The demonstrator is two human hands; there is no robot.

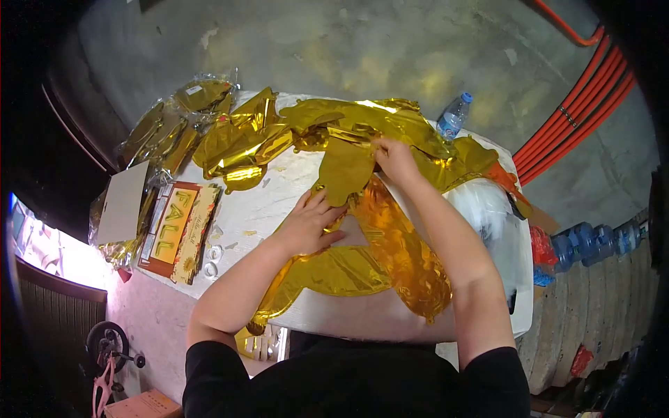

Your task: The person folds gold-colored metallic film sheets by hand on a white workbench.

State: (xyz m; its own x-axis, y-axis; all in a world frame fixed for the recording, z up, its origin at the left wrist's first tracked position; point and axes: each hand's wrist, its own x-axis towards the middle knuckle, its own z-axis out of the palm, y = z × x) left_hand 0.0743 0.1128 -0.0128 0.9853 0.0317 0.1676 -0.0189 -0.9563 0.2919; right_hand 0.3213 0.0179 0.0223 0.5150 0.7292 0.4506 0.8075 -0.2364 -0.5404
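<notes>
My table (279, 202) is white and it sits on a grey floor (390, 49). It is the biggest thing here. Shiny gold stuff covers most of it.

The big gold balloon (390, 258) lies flat in front of me. It is shaped like a letter. It goes from the near edge of the table up to my hands, and one end hangs off the near edge.

A pile of more gold balloons (244, 139) lies at the far side of the table. Some in clear bags (167, 125) sit at the far left corner.

A card pack that says FALL (171, 226) lies on the left side. A plain grey card (124, 202) lies just beside it.

A water bottle (453, 117) with a blue cap stands at the far right. More bottles (592, 244) lie off the table on the right. Red pipes (578, 118) run along the floor there.

My left hand (306, 226) is flat and open. It presses down on the big gold balloon, fingers spread.

My right hand (396, 160) is further away. Its fingers are pinched shut on the top bit of the big gold balloon, next to a flap that sticks up.

Small tape rolls (212, 254) lie near the FALL pack.
</notes>
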